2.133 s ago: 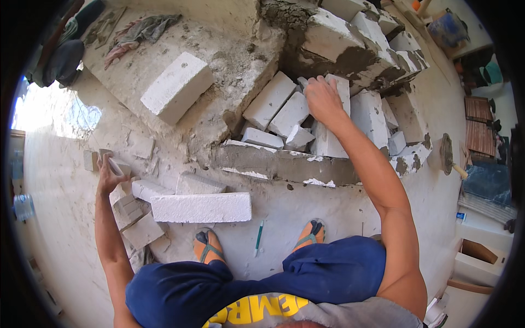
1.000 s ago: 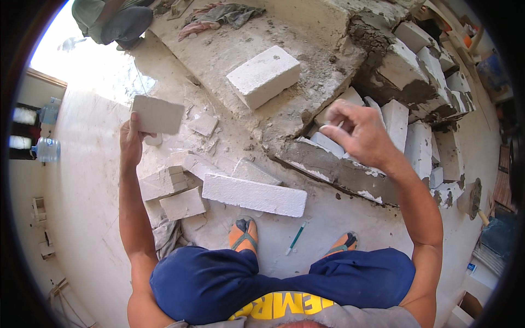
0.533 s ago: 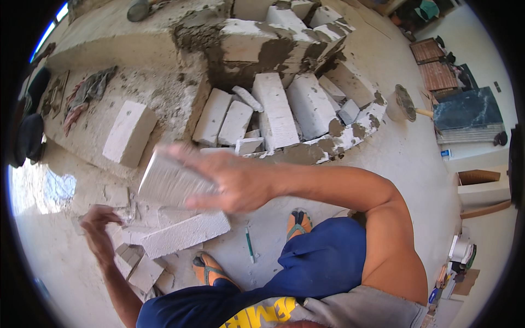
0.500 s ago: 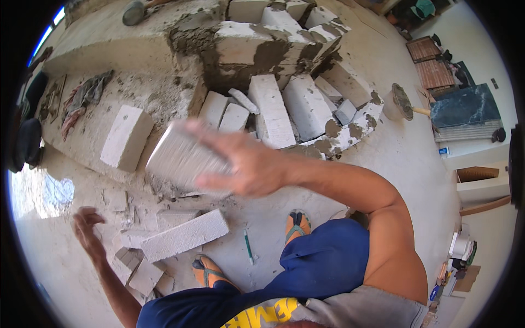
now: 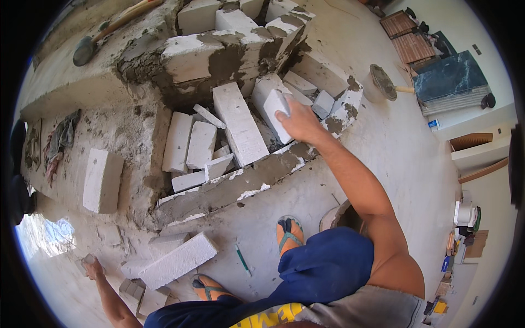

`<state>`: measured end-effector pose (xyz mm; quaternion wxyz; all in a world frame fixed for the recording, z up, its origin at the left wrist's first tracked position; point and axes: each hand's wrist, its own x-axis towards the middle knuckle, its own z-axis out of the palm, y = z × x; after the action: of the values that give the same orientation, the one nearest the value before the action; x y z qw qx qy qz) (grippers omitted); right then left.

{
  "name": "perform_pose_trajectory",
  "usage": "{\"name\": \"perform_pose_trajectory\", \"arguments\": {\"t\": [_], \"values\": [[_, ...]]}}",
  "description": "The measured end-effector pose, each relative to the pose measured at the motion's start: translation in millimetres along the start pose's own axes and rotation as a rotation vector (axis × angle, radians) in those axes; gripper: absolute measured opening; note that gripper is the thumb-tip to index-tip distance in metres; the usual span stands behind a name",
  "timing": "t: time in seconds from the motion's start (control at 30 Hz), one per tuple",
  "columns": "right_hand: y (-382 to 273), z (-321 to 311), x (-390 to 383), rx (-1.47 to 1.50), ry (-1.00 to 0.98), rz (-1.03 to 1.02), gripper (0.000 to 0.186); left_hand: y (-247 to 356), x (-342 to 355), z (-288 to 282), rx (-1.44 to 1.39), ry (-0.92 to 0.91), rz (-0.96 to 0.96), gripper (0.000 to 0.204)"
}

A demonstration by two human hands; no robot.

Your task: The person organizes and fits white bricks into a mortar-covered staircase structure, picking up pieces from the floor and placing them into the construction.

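My right hand point(image 5: 301, 117) is closed around the edge of a white block point(image 5: 276, 113). That block is over the compartment behind the low mortared wall point(image 5: 240, 180), right in front of another long white block point(image 5: 268, 87); I cannot tell whether they touch. Beside it, a long block point(image 5: 238, 123) and several shorter blocks and broken pieces lie tilted in the compartment. Down at the far left, my left hand point(image 5: 96, 269) is closed on a small grey-white block piece point(image 5: 85, 263), above the floor near a pile of loose blocks point(image 5: 180, 259).
A single block point(image 5: 103, 181) stands on the rough step at left, near a crumpled rag point(image 5: 61, 143). A hammer point(image 5: 85, 50) lies on the upper ledge. A mortar-smeared bucket point(image 5: 381, 85) stands on the right. A green pencil-like stick point(image 5: 243, 259) lies near my feet.
My right hand has carried the white block right and away from me, over the compartment. My left hand, open before, has moved down and taken hold of a small block piece. The view has shifted.
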<state>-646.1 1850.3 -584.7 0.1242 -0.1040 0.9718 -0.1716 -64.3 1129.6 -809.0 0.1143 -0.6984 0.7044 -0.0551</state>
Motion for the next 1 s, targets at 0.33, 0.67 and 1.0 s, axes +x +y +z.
{"name": "perform_pose_trajectory", "arguments": {"t": [0.33,0.67,1.0], "values": [[6,-29,10,-0.117,0.3,-0.158,0.048,-33,-35,-56,-0.765,0.018,-0.121,0.068],[-104,-51,-47,0.617,-0.202,-0.674,0.066,23,-270,-301,-1.307,0.339,0.667,0.063],[-125,-15,-95,0.97,-0.435,-0.829,0.081,260,-458,-367,-1.353,-0.556,1.268,0.083]]}}
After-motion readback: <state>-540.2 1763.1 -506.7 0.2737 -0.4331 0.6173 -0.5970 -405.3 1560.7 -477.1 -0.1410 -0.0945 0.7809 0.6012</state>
